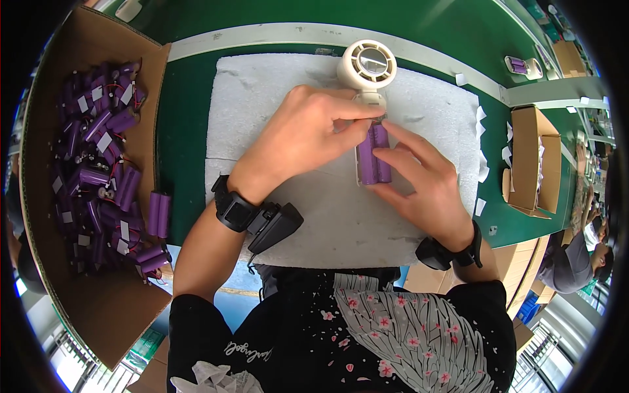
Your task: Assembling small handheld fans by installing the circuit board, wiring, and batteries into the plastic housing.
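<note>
A cream handheld fan (368, 65) lies on a white foam sheet, its round head pointing away from me. A purple battery pack (373, 157) of two cells side by side lies in its opened handle. My left hand (318, 128) comes over from the left, thumb and forefinger pinched at the pack's far end near the fan's neck; its fingers hide what they pinch. My right hand (419, 177) grips the pack and handle from the right, with fingertips on the cells and along the handle's side.
To the left stands a large cardboard box (85, 314) of purple battery packs with wires and white tags; some packs lean over its edge. A smaller cardboard box (524, 157) stands at the right, near paper slips (481, 164). Another opened fan (524, 67) lies at the far right.
</note>
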